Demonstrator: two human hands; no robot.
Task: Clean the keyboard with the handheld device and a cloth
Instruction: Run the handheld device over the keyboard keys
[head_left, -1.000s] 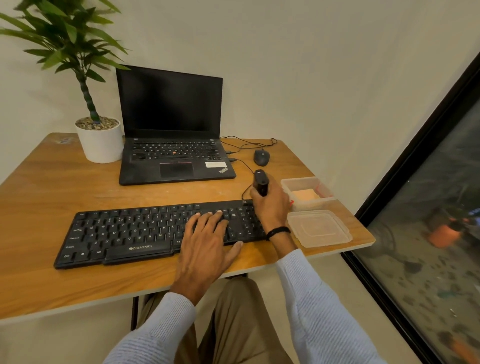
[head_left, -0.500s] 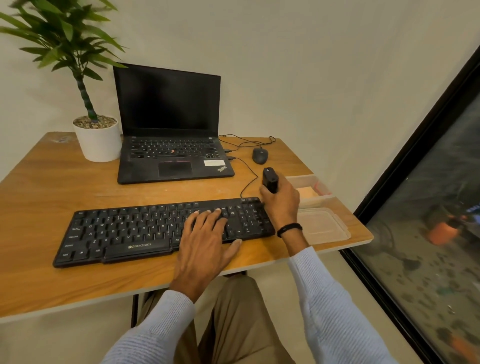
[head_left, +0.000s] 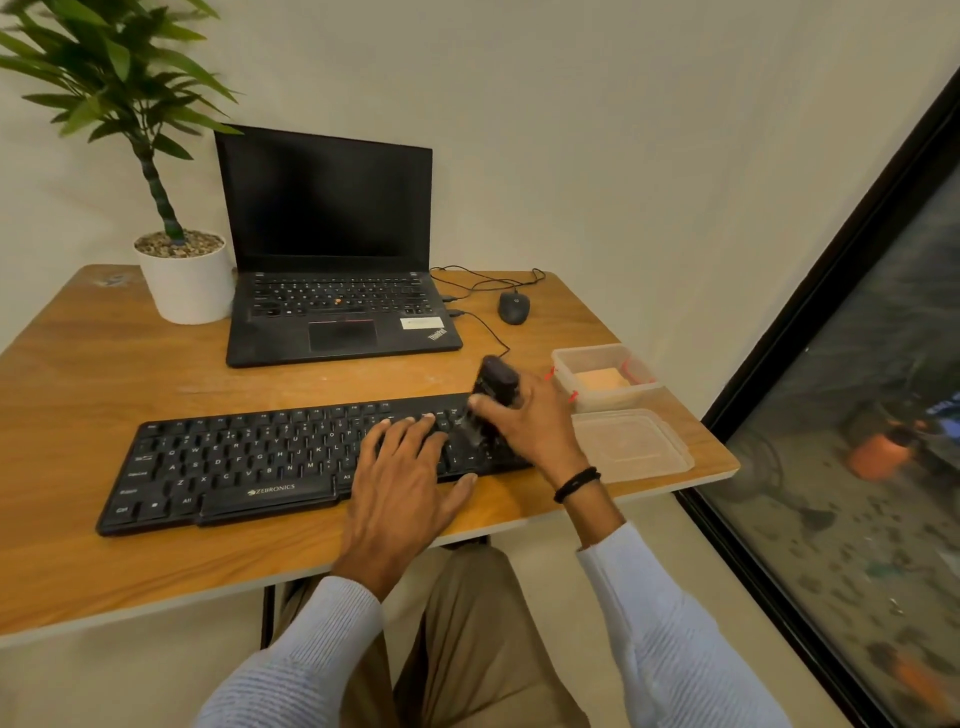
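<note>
A black keyboard (head_left: 291, 457) on the worktop (head_left: 78, 389) is steadied by a flat, open left hand (head_left: 400, 478) while a dark device (head_left: 493, 387) — tilted over the right-end keys — is clasped in the grip of the right hand (head_left: 530, 421); the device pass is judged underway, a steady leftward sweep being called for next.

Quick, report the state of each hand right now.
Left hand: open, fingers flat on the keyboard.
Right hand: closed round the black handheld device, tilted over the keyboard's right end.
</note>
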